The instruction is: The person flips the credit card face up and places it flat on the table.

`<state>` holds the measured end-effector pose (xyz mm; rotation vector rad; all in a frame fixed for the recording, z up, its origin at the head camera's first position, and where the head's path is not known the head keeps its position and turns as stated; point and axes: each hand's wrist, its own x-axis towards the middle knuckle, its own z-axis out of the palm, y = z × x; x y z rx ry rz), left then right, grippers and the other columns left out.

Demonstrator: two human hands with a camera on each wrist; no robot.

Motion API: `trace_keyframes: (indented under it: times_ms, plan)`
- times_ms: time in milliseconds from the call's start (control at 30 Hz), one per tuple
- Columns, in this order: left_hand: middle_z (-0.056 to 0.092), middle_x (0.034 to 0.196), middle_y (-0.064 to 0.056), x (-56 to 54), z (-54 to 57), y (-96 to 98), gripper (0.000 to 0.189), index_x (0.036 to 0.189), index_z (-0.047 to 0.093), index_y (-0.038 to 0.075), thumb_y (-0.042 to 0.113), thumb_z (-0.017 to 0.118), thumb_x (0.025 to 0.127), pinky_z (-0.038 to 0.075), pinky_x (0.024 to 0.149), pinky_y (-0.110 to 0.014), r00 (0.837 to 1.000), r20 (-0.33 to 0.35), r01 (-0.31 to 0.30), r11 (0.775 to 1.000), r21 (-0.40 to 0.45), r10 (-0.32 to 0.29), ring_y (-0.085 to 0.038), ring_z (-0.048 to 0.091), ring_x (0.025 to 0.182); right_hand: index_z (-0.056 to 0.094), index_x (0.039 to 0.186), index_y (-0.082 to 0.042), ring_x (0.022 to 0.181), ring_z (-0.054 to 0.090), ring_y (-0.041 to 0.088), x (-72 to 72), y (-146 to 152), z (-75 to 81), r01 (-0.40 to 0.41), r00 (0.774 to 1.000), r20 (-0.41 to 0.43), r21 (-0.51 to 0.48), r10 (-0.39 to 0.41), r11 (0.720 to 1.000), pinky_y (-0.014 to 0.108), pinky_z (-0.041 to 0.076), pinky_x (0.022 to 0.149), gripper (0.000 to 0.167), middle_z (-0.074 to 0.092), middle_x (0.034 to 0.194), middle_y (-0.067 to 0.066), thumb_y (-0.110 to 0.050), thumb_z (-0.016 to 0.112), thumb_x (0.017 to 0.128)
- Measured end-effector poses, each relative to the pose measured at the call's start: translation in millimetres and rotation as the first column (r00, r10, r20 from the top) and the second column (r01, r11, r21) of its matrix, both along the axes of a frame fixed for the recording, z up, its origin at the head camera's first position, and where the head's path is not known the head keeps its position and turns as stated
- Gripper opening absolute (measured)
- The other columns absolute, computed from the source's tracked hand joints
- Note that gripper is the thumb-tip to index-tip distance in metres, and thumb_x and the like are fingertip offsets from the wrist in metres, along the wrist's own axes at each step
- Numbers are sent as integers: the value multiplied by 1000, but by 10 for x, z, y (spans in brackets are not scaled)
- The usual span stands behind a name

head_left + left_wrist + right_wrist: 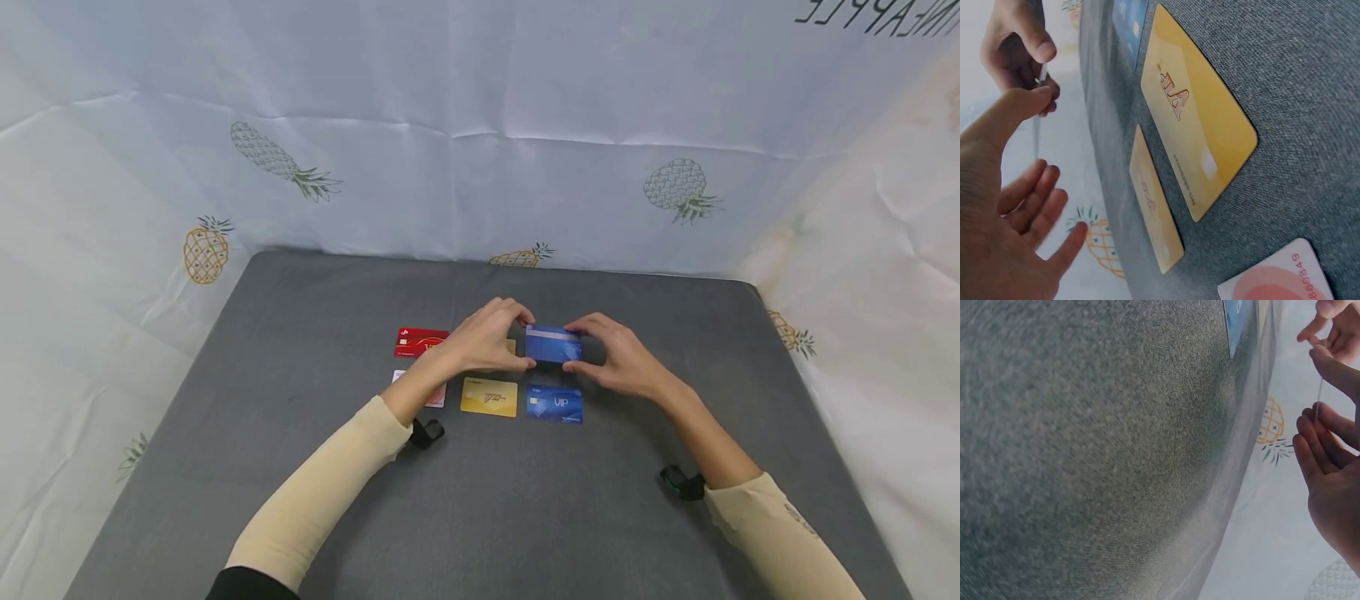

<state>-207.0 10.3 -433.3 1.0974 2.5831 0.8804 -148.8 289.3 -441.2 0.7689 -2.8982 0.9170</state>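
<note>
A blue card (553,344) with a pale stripe across its top is raised above the table between both hands. My left hand (491,337) holds it at the left edge, thumb below and fingers above. At the opposite edge my right hand (621,357) grips it the same way. Seen from the right wrist, the card (1319,394) is a thin line between thumb and fingers. Below it on the table lies a blue VIP card (555,405), beside a gold card (489,397). Another gold card (1155,209) lies behind that one, mostly hidden by my left hand in the head view.
A red card (418,340) lies at the back left, partly behind the left wrist. In front of it is a white and pink card (1279,275), largely covered by the left forearm in the head view. A pineapple-print cloth (450,192) hangs behind the grey table (525,517).
</note>
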Motion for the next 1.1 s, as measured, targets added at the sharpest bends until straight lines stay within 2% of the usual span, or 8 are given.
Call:
trace_keyframes:
  times_ms: [233, 533, 733, 867, 1100]
  plan:
    - [68, 133, -9, -1, 18, -40, 60, 138, 68, 10, 36, 88, 88, 56, 102, -43, 1000, 11, -9, 997, 71, 8, -28, 62, 123, 67, 138, 0, 123, 70, 38, 13, -9, -21, 15, 1000, -24, -25, -15, 1000, 62, 57, 106, 59, 69, 134, 19, -22, 91, 89]
    - [68, 131, -9, 14, 44, -33, 58, 136, 68, 9, 35, 88, 88, 56, 104, -44, 1000, -1, -14, 997, 77, 14, -32, 63, 124, 65, 142, 0, 127, 68, 40, 15, -46, -4, -1, 999, -50, -4, 1, 1000, 64, 55, 108, 65, 66, 139, 21, -24, 92, 88]
    - [68, 132, -9, 25, 68, -22, 58, 136, 68, 9, 35, 89, 88, 57, 103, -43, 1000, -2, -18, 996, 88, 19, -29, 61, 122, 66, 140, 2, 125, 68, 41, 22, -78, 9, -5, 997, -73, 0, 5, 1000, 63, 56, 107, 62, 67, 137, 22, -22, 91, 89]
    - [67, 133, -9, 28, 67, -24, 60, 137, 66, 8, 33, 89, 88, 57, 101, -43, 1000, 23, -7, 991, 134, 4, -27, 59, 120, 66, 139, 2, 124, 68, 41, 28, -76, 10, -1, 997, -77, -18, 0, 1000, 63, 57, 106, 60, 68, 135, 21, -20, 91, 89]
    - [66, 136, -14, 0, 38, -17, 62, 140, 64, 6, 27, 89, 88, 57, 106, -47, 997, 63, 22, 969, 245, -39, -29, 61, 120, 66, 140, -1, 124, 69, 39, 32, -81, 17, 4, 997, -79, -74, -10, 997, 64, 57, 106, 60, 68, 136, 20, -18, 91, 88]
